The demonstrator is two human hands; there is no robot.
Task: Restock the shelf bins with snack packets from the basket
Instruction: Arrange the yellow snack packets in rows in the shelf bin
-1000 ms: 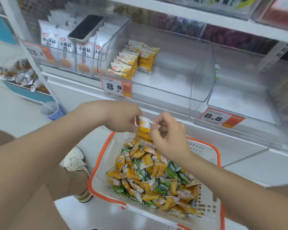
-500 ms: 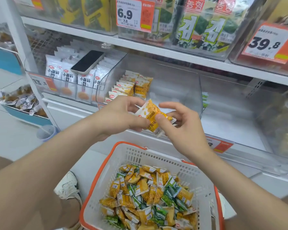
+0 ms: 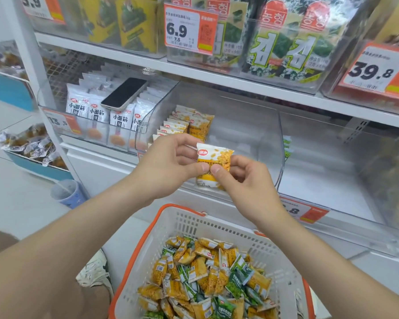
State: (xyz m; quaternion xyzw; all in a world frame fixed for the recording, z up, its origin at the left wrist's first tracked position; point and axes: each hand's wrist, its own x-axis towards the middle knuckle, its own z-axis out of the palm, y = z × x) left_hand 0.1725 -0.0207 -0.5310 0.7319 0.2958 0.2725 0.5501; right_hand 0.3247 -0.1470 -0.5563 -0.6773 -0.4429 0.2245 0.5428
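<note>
I hold one yellow snack packet (image 3: 213,165) upright in front of the clear shelf bin (image 3: 258,143). My left hand (image 3: 168,164) pinches its left edge and my right hand (image 3: 242,180) pinches its right edge. Inside the bin's left side stands a row of matching yellow packets (image 3: 189,123). Below my hands sits the white basket (image 3: 207,229) with orange rim, filled with several yellow and green packets (image 3: 207,277).
A phone (image 3: 124,93) lies on white packets (image 3: 97,111) in the bin to the left. A second clear bin (image 3: 332,157) at right holds a green packet (image 3: 286,147) at its left wall. Price tags hang on the shelf fronts. A blue cup (image 3: 66,193) stands on the floor.
Both hands lifted the yellow packet from above the basket up to the bin front and turned it upright. The view tilted upward, showing the upper shelf.
</note>
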